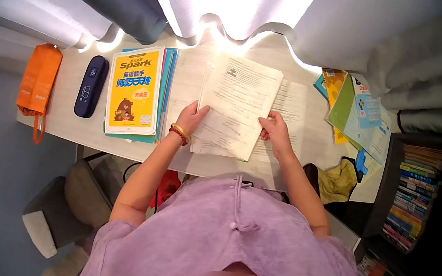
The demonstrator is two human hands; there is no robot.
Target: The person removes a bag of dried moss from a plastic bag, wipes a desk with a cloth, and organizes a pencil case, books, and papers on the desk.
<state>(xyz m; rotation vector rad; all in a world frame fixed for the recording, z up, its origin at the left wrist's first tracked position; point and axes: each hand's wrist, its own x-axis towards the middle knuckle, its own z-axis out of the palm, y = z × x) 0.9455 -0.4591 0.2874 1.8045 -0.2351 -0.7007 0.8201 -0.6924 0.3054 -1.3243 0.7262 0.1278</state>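
Note:
A stack of printed sheets [240,91] is held upright to me over the desk, with lines of text and a small grid diagram near its top. My left hand [193,117] grips the left edge, thumb on the front page. At the right edge, my right hand [275,134] pinches the sheets between thumb and fingers. Beneath and to the right, another printed page [292,106] shows, partly covered by the stack. Left of my left hand lies a yellow Spark workbook [135,88] on top of several blue-green books.
A dark blue pencil case [91,86] and an orange bag [39,78] lie at the desk's left. Colourful booklets [354,110] and a yellow-green pouch [337,182] sit at the right, beside a dark bookshelf [388,186]. Curtains [346,18] hang along the back edge.

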